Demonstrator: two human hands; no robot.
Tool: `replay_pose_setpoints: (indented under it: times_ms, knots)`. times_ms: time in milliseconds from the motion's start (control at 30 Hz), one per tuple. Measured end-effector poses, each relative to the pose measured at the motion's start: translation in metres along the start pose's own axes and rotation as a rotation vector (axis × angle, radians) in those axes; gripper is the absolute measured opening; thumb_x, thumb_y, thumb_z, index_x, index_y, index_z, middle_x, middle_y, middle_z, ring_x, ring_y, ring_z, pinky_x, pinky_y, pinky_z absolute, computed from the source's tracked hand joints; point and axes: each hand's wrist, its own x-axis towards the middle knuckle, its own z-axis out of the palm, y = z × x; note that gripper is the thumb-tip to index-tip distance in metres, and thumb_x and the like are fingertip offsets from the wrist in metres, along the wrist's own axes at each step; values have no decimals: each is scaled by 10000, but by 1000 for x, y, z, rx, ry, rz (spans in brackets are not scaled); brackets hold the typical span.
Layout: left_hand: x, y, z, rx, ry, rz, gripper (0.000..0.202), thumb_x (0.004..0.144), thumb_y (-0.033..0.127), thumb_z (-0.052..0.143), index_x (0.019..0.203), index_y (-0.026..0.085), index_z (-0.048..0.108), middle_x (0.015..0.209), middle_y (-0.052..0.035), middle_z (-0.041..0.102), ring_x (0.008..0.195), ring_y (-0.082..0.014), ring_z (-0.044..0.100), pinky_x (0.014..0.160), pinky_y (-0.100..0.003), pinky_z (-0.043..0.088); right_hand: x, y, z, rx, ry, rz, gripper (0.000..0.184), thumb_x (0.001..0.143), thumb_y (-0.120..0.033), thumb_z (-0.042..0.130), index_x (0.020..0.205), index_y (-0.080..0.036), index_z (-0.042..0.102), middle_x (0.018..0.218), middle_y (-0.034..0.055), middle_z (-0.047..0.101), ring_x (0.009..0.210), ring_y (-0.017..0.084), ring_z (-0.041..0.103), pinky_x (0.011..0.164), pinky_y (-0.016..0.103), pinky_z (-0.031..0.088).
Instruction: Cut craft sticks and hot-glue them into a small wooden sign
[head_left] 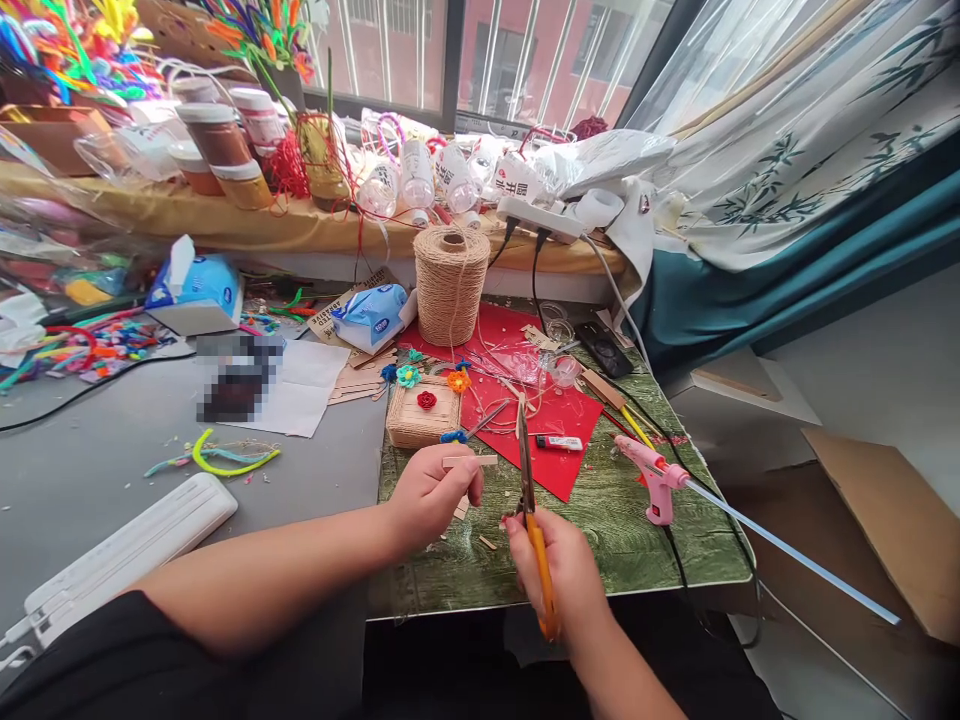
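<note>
My left hand (427, 500) pinches a short, pale wooden strip (471, 461) between thumb and fingers. In my right hand (566, 565) is a pair of scissors (540, 570) with orange handles; its blades point up and away from me, apart from the strip. Just beyond my left hand sits a twine-wrapped box (409, 432) with a red flower (427, 400) on top. Teal, blue and orange flowers lie around its edges. A few small wooden offcuts (487, 543) are scattered on the green table mat between my hands.
A big twine spool (450, 290) stands behind the box, by red sheets (551, 465) with a small glue tube (559, 442). At right lies a pink glue gun (656, 475), its long glue stick jutting past the table edge. A white power strip (135, 555) is at left.
</note>
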Motion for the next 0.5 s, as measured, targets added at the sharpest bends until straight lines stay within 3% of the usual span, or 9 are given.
replay_pose_setpoints:
  times_ms: [100, 167, 233, 367, 433, 500]
  knots:
    - [3, -2, -2, 12, -28, 0, 523, 1089, 418, 430, 678, 166, 632, 664, -32, 627, 664, -148, 570, 718, -291, 455, 14, 8, -39, -274, 72, -4, 365, 911, -540, 645, 732, -227, 589, 645, -1, 617, 580, 168, 555, 548, 266, 382]
    - [5, -2, -3, 47, -119, 17, 532, 1094, 417, 405, 684, 169, 636, 679, -40, 631, 662, -148, 569, 717, -295, 460, 23, 21, -66, -498, 141, -34, 392, 906, -562, 650, 708, -238, 553, 651, 8, 638, 570, 178, 556, 541, 281, 363]
    - [6, -1, -2, 119, -328, 89, 514, 1091, 386, 378, 689, 185, 628, 681, -51, 632, 671, -160, 575, 720, -307, 469, 30, 37, -88, -698, 136, -105, 390, 891, -573, 658, 714, -244, 545, 682, 24, 667, 611, 204, 600, 558, 297, 367]
    - [-2, 2, 9, 348, -832, 402, 335, 974, 289, 526, 642, 238, 512, 643, -63, 614, 676, -201, 589, 655, -342, 474, 43, 67, -115, -914, 17, -185, 358, 869, -558, 667, 731, -236, 596, 748, 57, 708, 650, 222, 647, 570, 322, 383]
    - [-9, 3, 15, 444, -946, 503, 310, 921, 270, 599, 634, 248, 485, 644, -62, 623, 661, -206, 592, 617, -354, 472, 50, 75, -124, -899, -40, -167, 305, 858, -512, 688, 767, -226, 629, 788, 59, 723, 660, 212, 652, 567, 316, 403]
    - [-14, 5, 19, 506, -988, 527, 303, 925, 267, 621, 645, 249, 507, 656, -58, 643, 651, -202, 597, 611, -357, 479, 55, 77, -132, -840, -82, -177, 213, 846, -416, 707, 874, -206, 683, 865, 73, 744, 729, 218, 680, 613, 313, 461]
